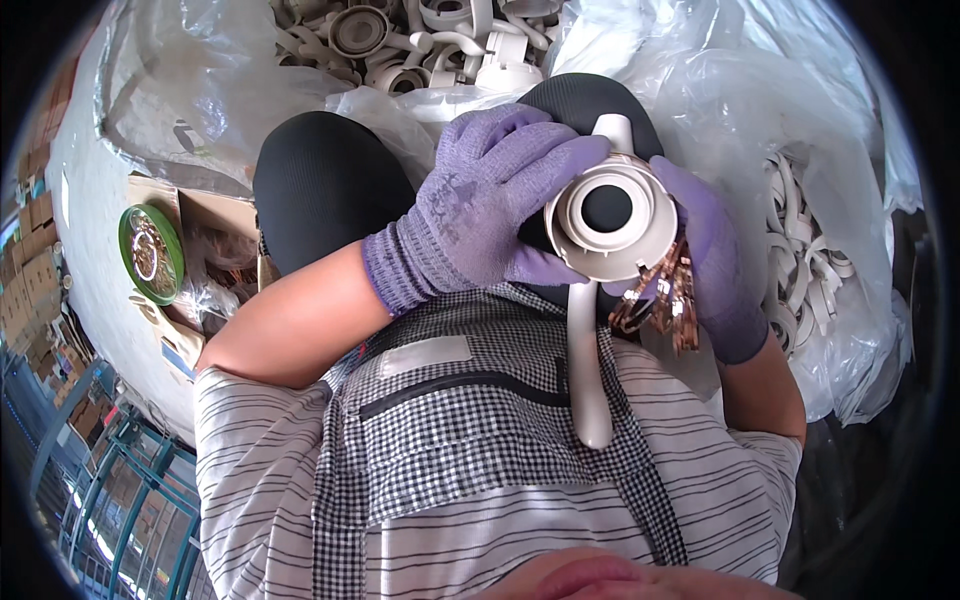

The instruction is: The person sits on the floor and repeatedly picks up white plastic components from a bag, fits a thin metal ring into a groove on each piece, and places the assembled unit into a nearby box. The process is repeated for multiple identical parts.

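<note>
Over my lap I hold an off-white plastic housing with a round, stepped ring, a dark centre opening and a long curved handle that hangs toward my apron. My left hand, in a purple knit glove, is closed around its left side, thumb below and fingers along the upper rim. On the other side my right hand, gloved alike, grips the right edge. A bunch of thin copper-coloured metal strips dangles by its palm, beneath the ring; the fingers holding them are partly hidden.
Ahead, a plastic-lined container holds a heap of similar off-white parts. To the right, a clear bag holds curved white pieces. At left, a green bowl with small metallic pieces rests by an open cardboard box. A blue-green metal frame stands lower left.
</note>
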Tool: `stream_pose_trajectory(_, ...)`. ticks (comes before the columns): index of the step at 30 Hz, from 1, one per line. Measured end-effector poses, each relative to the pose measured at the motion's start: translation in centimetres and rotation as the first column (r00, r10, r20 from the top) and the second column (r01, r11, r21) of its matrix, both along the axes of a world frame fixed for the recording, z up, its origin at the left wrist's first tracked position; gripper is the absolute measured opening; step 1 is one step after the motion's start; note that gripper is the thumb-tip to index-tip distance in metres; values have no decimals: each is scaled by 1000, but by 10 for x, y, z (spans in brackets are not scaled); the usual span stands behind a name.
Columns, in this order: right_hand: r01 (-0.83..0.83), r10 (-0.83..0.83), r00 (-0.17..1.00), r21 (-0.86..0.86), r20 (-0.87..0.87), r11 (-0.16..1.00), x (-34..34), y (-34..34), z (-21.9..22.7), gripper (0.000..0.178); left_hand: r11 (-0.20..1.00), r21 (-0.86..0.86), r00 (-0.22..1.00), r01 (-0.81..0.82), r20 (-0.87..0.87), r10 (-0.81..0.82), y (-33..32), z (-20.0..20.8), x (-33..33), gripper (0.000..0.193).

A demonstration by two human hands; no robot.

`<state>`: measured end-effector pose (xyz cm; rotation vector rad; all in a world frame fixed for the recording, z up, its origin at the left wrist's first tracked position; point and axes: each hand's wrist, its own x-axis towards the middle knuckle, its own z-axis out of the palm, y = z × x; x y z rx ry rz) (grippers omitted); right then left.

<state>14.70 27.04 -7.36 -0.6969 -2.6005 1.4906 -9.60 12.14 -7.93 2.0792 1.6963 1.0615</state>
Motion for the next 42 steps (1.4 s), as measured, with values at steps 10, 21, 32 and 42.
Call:
stream_pose_trajectory(10,111,-145,954,-141,-263,984,1,-23,-11,67,993,71,979,-96,187,81,-4,-9,25,103)
stream_pose_trajectory(21,-26,-389,567,-488,-726,872,36,-58,16,33,929,-112,109,354,991,77,-59,37,36,123)
stream_pose_trajectory(32,173,64,767,302,-639,938,21,-86,83,43,857,-152,-22,492,982,187,-93,43,45,98)
stream_pose_trajectory(42,301,-208,770,56,-603,952,25,-103,19,12,759,-416,210,502,909,360,-81,71,58,72)
